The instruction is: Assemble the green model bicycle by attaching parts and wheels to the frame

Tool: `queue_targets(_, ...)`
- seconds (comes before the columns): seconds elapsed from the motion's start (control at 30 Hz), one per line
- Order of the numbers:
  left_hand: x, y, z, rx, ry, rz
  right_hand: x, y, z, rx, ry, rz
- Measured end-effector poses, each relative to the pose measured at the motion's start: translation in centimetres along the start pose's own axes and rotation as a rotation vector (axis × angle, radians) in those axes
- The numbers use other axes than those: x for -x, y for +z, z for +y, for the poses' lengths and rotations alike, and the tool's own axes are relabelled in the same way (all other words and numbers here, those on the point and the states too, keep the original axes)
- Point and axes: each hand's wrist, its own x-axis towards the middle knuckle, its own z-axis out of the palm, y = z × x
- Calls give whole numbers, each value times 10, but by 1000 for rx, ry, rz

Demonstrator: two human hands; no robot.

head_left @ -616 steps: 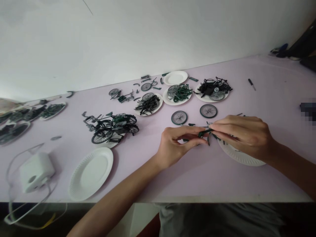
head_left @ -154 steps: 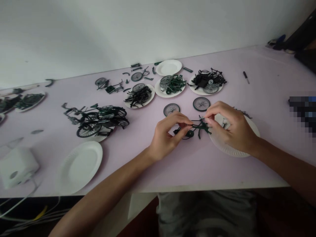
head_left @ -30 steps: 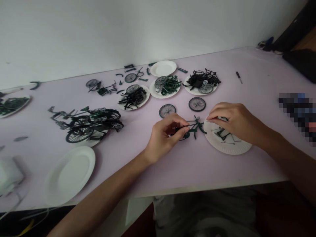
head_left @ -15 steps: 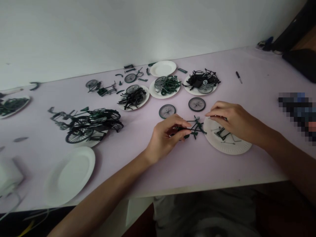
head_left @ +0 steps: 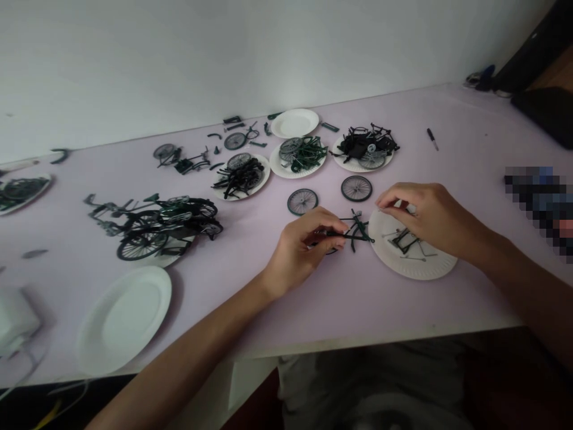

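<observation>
My left hand (head_left: 304, 248) is closed in a pinch around a dark green model bicycle frame (head_left: 359, 229), whose bars stick out to the right of my fingertips. The part inside my fingers is hidden. Over the far left rim of a white paper plate (head_left: 384, 263), my right hand (head_left: 423, 206) has thumb and fingertips pressed together; whatever they hold is too small to make out. Thin metal rods and a small black bracket (head_left: 398, 242) lie on that plate. Two loose spoked wheels lie just beyond, one left (head_left: 302, 202) and one right (head_left: 357, 188).
Several plates of bicycle parts (head_left: 298, 173) line the back, with loose pieces around them. Assembled model bicycles (head_left: 156, 227) rest at left, behind a bare white plate (head_left: 134, 316). A small screwdriver (head_left: 432, 138) lies at back right. A white device (head_left: 15, 316) sits front left.
My right hand's fingertips have drawn in a little to the right and closed tighter at the plate's rim. My left hand keeps its hold on the frame, nearly still.
</observation>
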Motion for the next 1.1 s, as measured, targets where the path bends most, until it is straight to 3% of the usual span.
queue_targets(0.27, 1, 0, 1, -5, -11, -31, 2, -1, 0, 21, 47, 12)
queue_targets(0.67, 0, 1, 1, 2, -44, -30, 0, -2, 0, 31, -153, 13)
queue_targets(0.73, 0, 2, 1, 9, -59, -21, 1, -3, -4, 1, -121, 26)
queue_targets(0.9, 2, 6, 3, 32, -73, 33, 6, -4, -28, -288, 114, 58)
queue_targets(1.1, 3, 9, 2, -16, 3, 145, 9, 4, -47, -474, 130, 100)
